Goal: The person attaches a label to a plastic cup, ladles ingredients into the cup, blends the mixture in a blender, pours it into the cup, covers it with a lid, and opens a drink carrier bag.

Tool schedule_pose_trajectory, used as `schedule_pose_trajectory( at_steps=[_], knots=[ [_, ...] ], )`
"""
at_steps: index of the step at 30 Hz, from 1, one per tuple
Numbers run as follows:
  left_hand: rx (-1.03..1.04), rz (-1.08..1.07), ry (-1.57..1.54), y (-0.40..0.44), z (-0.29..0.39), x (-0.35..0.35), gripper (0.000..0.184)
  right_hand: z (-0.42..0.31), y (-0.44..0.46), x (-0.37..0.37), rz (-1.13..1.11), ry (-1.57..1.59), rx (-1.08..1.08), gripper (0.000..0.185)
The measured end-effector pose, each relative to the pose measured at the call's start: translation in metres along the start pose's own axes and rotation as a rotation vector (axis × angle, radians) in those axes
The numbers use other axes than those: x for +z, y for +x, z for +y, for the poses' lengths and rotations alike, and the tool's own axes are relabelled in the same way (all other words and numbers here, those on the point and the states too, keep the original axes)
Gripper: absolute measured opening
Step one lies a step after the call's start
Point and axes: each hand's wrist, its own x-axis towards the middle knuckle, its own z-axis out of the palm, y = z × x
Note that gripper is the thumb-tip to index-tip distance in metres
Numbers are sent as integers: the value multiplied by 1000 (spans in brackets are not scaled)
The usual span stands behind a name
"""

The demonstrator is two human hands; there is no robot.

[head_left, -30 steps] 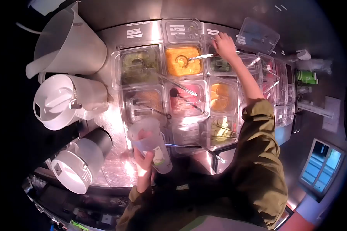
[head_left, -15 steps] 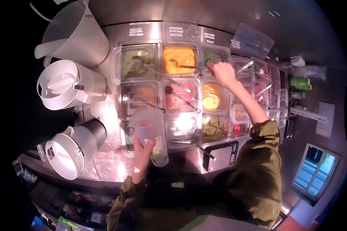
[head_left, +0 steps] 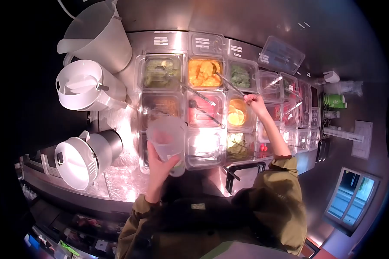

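Observation:
My left hand (head_left: 159, 169) is wrapped round a tall translucent plastic cup (head_left: 165, 130), held above the front-left tubs with its mouth tilted into view. A label low on the cup is partly covered by my fingers. My right hand (head_left: 256, 104) grips the end of a long-handled metal spoon (head_left: 232, 86). The spoon's bowl is at the chunky orange fruit (head_left: 199, 74) in a clear tub in the back row, where a lump of it is heaped. Below my right hand lies a tub of orange slices (head_left: 237, 113).
Several clear tubs surround these, among them green pulp (head_left: 157, 74), pink pulp (head_left: 199, 110) and pale green slices (head_left: 237, 146). White pitchers (head_left: 88, 88) stand at left. A black-edged scale (head_left: 246, 176) sits at the front, green cups (head_left: 334, 101) at right.
My right hand has come down towards me, and the spoon has swung from level to slanting, with orange fruit now heaped at its bowl. The cup in my left hand has tipped its mouth towards me.

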Motion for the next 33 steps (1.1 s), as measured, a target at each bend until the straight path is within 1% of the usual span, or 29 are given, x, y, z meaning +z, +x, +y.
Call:
schedule_pose_trajectory(
  at_steps=[1, 4, 5, 7, 9, 10, 13, 16, 18, 19, 21, 23, 24, 25, 28, 31, 33],
  knots=[
    [36, 10, 38, 3, -2, 2, 76, 4, -3, 6, 72, 59, -5, 27],
    [274, -3, 448, 24, 6, 8, 82, 31, 5, 14, 125, 36, -69, 25],
    [345, 3, 488, 32, 10, 11, 82, 42, 8, 16, 122, 55, -30, 25],
    [484, 25, 564, 48, 18, 20, 83, 33, 1, 22, 162, 23, -22, 24],
    [407, 51, 488, 63, 29, 39, 80, 15, -11, 29, 230, -20, 16, 25],
    [371, 58, 452, 73, 34, 45, 78, 9, -17, 27, 215, -39, 1, 24],
    [549, 46, 761, 113, 18, 52, 74, -13, -32, 16, 165, -71, -76, 20],
    [527, 49, 971, 159, -6, 66, 73, -52, -60, -2, 129, -74, -181, 15],
    [596, 46, 957, 180, -16, 78, 75, -91, -88, -11, 135, -116, -230, 12],
    [629, 41, 950, 185, -17, 86, 76, -106, -100, -12, 203, -197, -316, 9],
    [532, 55, 717, 186, -9, 107, 79, -130, -123, -13, 338, -364, -476, 10],
    [461, 28, 539, 181, 0, 122, 82, -148, -143, -14, 425, -521, -569, 14],
    [441, -3, 478, 178, 6, 126, 83, -151, -150, -13, 465, -600, -612, 16],
    [419, -33, 417, 176, 8, 127, 84, -148, -154, -14, 478, -625, -633, 24],
    [480, -28, 446, 177, 2, 127, 91, -145, -166, -15, 539, -766, -725, 31],
    [491, -33, 302, 174, -1, 127, 91, -143, -172, -16, 589, -833, -801, 39],
    [486, -46, 279, 170, 0, 126, 91, -140, -175, -18, 603, -833, -825, 41]
  ],
)
